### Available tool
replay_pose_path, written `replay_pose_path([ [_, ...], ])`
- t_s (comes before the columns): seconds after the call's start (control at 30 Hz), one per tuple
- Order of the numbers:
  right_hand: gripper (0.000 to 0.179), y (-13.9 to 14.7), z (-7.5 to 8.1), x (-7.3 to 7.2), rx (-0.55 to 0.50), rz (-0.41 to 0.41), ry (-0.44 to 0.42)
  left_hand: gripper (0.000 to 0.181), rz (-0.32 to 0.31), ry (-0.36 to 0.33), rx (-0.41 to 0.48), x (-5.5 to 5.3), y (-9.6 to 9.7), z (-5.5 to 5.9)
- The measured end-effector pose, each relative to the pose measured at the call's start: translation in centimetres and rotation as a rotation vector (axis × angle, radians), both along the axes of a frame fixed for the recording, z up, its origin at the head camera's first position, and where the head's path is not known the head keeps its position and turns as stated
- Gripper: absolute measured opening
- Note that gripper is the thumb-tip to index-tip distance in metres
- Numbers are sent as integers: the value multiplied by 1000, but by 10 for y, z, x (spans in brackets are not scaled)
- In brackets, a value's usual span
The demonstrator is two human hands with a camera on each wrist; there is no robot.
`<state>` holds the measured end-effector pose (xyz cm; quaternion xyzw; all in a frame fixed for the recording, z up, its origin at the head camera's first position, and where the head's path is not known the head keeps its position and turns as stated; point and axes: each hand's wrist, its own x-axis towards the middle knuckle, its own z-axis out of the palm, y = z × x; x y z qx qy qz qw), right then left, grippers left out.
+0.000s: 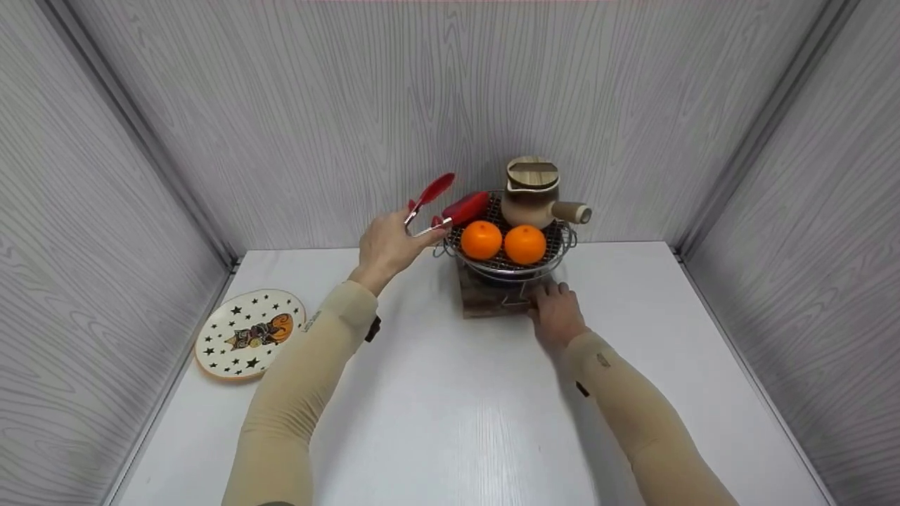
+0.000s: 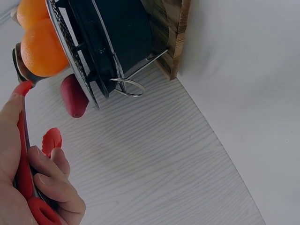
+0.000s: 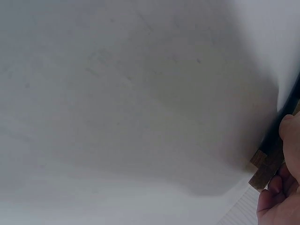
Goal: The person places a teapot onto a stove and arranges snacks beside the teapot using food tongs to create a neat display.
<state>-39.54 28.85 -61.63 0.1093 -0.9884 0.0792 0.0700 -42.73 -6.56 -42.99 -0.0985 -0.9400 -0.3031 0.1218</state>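
1. Head view, centre of the frame: left hand [image 1: 389, 246] raised above the white table [image 1: 450, 422], fingers curled round the metal handles of red-tipped tongs [image 1: 430, 202], tips spread apart and pointing to the upper right.
2. Just right of the tong tips: red sausage [image 1: 465, 207] lying on the left edge of the wire grill [image 1: 559, 239], lower tong tip close beside it; contact not clear.
3. On the grill: two oranges [image 1: 503, 242] side by side at the front, touching or nearly so, and behind them a tan clay pot [image 1: 532, 199] with a wooden lid and a side handle pointing right.
4. Under the grill: dark stove body on a wooden base [image 1: 492, 299].
5. Below centre-right: right hand [image 1: 555, 309] resting against the front right corner of the wooden base, fingers bent onto it, palm down on the table.
6. Lower left of the head view: star-patterned plate [image 1: 249, 332] flat on the table near the left wall, well apart from the stove.
7. Left wrist view, lower left: fingers [image 2: 56, 180] wrapped round the red tongs, sausage and an orange at the upper left beside the grill rim.
8. Right wrist view, lower right corner: fingertips [image 3: 287, 136] on the edge of the wooden base, rest mostly blank table.
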Motion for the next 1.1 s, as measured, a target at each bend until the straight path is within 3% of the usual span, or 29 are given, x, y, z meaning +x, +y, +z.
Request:
replay_pose_path([
  [0.13,41,0,1,2,16,15,37,59,1,5,29,3,-3,-2],
  [0.4,40,-3,4,1,41,0,6,86,34,53,60,5,-14,-7],
  [0.67,41,-1,1,-1,30,-13,-23,67,75,76,92,7,-26,-16],
  [1.1,41,0,1,2,-6,6,6,68,173,82,102,14,-53,-35],
])
